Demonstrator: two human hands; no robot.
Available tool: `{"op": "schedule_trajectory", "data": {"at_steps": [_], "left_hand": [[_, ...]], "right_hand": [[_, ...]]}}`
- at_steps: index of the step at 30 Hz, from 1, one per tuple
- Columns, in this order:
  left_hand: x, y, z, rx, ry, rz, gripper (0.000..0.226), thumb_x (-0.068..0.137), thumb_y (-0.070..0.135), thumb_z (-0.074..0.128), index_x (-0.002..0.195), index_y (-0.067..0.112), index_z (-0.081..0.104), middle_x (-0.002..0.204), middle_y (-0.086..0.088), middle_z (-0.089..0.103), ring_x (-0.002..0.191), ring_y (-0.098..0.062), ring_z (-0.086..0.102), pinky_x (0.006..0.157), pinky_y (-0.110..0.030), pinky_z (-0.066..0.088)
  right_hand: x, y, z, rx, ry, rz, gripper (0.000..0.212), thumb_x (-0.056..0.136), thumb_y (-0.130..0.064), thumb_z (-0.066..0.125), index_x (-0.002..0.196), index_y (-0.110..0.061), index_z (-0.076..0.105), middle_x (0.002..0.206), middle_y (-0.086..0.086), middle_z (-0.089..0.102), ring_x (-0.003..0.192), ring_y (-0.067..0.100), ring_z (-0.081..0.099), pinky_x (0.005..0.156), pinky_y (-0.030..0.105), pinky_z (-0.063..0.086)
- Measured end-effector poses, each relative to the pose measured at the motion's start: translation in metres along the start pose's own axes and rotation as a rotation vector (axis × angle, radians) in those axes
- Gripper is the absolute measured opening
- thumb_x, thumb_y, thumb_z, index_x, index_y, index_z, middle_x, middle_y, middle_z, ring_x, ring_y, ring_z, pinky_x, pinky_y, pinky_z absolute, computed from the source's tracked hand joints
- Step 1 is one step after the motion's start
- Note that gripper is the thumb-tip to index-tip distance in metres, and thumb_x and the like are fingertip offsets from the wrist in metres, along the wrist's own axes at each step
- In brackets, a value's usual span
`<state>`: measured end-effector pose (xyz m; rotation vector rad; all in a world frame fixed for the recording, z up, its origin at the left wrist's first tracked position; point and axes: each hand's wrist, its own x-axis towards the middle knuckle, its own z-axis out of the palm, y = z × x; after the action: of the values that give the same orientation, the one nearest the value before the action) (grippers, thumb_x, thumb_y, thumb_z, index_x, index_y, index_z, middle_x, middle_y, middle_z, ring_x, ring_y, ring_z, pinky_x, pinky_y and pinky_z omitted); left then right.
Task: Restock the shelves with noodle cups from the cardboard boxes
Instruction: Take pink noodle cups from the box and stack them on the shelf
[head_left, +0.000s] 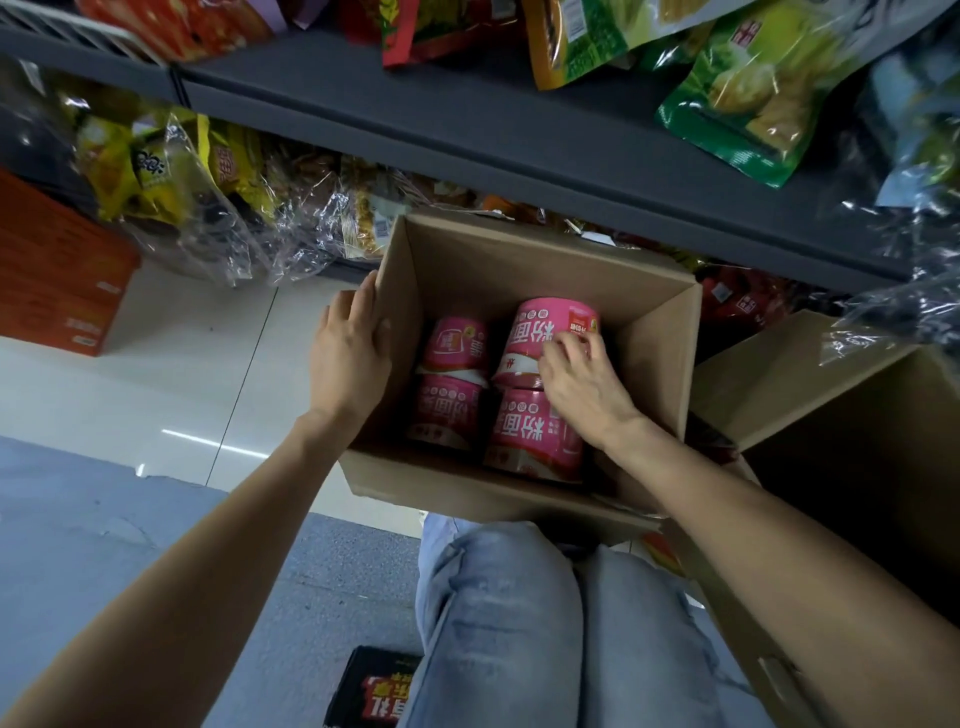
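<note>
An open cardboard box (519, 260) stands on the floor in front of my knees, below the grey shelf (467, 135). Several pink noodle cups lie on their sides inside it. My right hand (576, 379) reaches into the box, its fingers curled over the far right noodle cup (540, 327), which sits higher than the others. A second cup (530, 436) lies under my right wrist, and two more cups (452, 384) lie to the left. My left hand (350, 353) grips the box's left wall, thumb inside and fingers outside.
A second, larger open cardboard box (831, 415) stands to the right. An orange carton (52, 270) sits on the floor at left. Snack bags in clear wrap (218, 197) crowd the bottom shelf, and green bags (753, 93) lie above. A black package (374, 686) lies by my knee.
</note>
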<state>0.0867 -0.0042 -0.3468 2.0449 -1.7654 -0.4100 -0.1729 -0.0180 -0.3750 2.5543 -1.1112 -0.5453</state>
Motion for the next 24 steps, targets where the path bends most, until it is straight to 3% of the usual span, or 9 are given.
{"op": "schedule_trajectory", "data": {"at_steps": [4, 7, 8, 10, 12, 15, 17, 22, 24], "left_hand": [[-0.003, 0.007, -0.006, 0.066, 0.001, -0.015, 0.067, 0.085, 0.020, 0.062, 0.143, 0.005, 0.034, 0.130, -0.025, 0.044, 0.114, -0.040, 0.043, 0.087, -0.049, 0.043], [-0.008, 0.022, -0.008, 0.067, -0.070, 0.304, 0.088, 0.075, 0.040, 0.069, 0.145, 0.005, 0.029, 0.144, -0.023, 0.032, 0.128, -0.038, 0.034, 0.104, -0.047, 0.034], [-0.009, 0.032, -0.007, 0.024, -0.147, 0.378, 0.095, 0.073, 0.044, 0.072, 0.147, 0.006, 0.027, 0.147, -0.022, 0.029, 0.132, -0.037, 0.031, 0.108, -0.044, 0.030], [-0.007, 0.055, -0.002, -0.158, -0.353, 0.330, 0.108, 0.068, 0.046, 0.079, 0.150, 0.012, 0.017, 0.153, -0.017, 0.019, 0.140, -0.030, 0.023, 0.112, -0.036, 0.023], [0.001, 0.071, 0.002, -0.395, -0.589, 0.132, 0.113, 0.064, 0.047, 0.081, 0.151, 0.023, 0.012, 0.154, -0.009, 0.019, 0.139, -0.022, 0.027, 0.112, -0.033, 0.028], [0.006, 0.074, 0.008, -0.506, -0.782, 0.007, 0.091, 0.071, 0.044, 0.078, 0.146, 0.029, 0.030, 0.142, -0.005, 0.043, 0.120, -0.016, 0.052, 0.097, -0.027, 0.047], [0.000, 0.075, 0.010, -0.511, -0.837, 0.009, 0.067, 0.081, 0.036, 0.071, 0.140, 0.030, 0.041, 0.129, -0.004, 0.058, 0.105, -0.011, 0.061, 0.084, -0.018, 0.051], [-0.016, 0.081, 0.008, -0.573, -0.657, -0.014, 0.044, 0.088, 0.034, 0.062, 0.131, 0.026, 0.054, 0.110, -0.002, 0.069, 0.093, -0.009, 0.067, 0.083, -0.029, 0.056], [-0.019, 0.079, 0.001, -0.610, -0.583, -0.053, 0.034, 0.089, 0.035, 0.062, 0.121, 0.026, 0.060, 0.102, 0.001, 0.071, 0.088, -0.006, 0.068, 0.080, -0.028, 0.057]], "right_hand": [[-0.020, 0.016, -0.019, 0.236, 0.246, 0.110, 0.017, 0.087, -0.009, 0.058, 0.102, -0.003, 0.056, 0.115, 0.015, 0.061, 0.111, 0.033, 0.058, 0.089, 0.045, 0.047], [-0.033, 0.030, -0.048, 0.426, 0.356, 0.177, 0.013, 0.093, -0.017, 0.051, 0.096, -0.006, 0.045, 0.114, 0.016, 0.062, 0.094, 0.030, 0.067, 0.069, 0.037, 0.055], [-0.035, 0.035, -0.058, 0.469, 0.366, 0.194, 0.014, 0.095, -0.021, 0.046, 0.094, -0.007, 0.045, 0.113, 0.014, 0.064, 0.085, 0.027, 0.069, 0.058, 0.033, 0.055], [-0.038, 0.045, -0.077, 0.563, 0.340, 0.223, 0.018, 0.096, -0.025, 0.043, 0.094, -0.008, 0.048, 0.107, 0.011, 0.066, 0.073, 0.024, 0.070, 0.049, 0.030, 0.051], [-0.038, 0.053, -0.089, 0.745, 0.218, 0.268, 0.016, 0.096, -0.026, 0.047, 0.099, -0.011, 0.049, 0.108, 0.006, 0.065, 0.081, 0.026, 0.068, 0.059, 0.036, 0.052], [-0.040, 0.056, -0.094, 0.841, 0.022, 0.285, 0.017, 0.097, -0.030, 0.048, 0.105, -0.015, 0.049, 0.117, 0.000, 0.061, 0.100, 0.021, 0.063, 0.080, 0.039, 0.050], [-0.042, 0.055, -0.094, 0.834, -0.009, 0.271, 0.019, 0.098, -0.032, 0.047, 0.107, -0.015, 0.049, 0.118, -0.001, 0.060, 0.102, 0.018, 0.062, 0.084, 0.039, 0.050], [-0.044, 0.068, -0.096, 0.994, 0.021, 0.273, 0.022, 0.095, -0.034, 0.052, 0.110, -0.018, 0.052, 0.130, -0.003, 0.050, 0.113, 0.011, 0.053, 0.091, 0.034, 0.048], [-0.048, 0.076, -0.100, 1.125, -0.039, 0.297, 0.043, 0.090, -0.040, 0.057, 0.128, -0.021, 0.046, 0.144, -0.004, 0.035, 0.126, 0.007, 0.038, 0.100, 0.029, 0.038]]}}
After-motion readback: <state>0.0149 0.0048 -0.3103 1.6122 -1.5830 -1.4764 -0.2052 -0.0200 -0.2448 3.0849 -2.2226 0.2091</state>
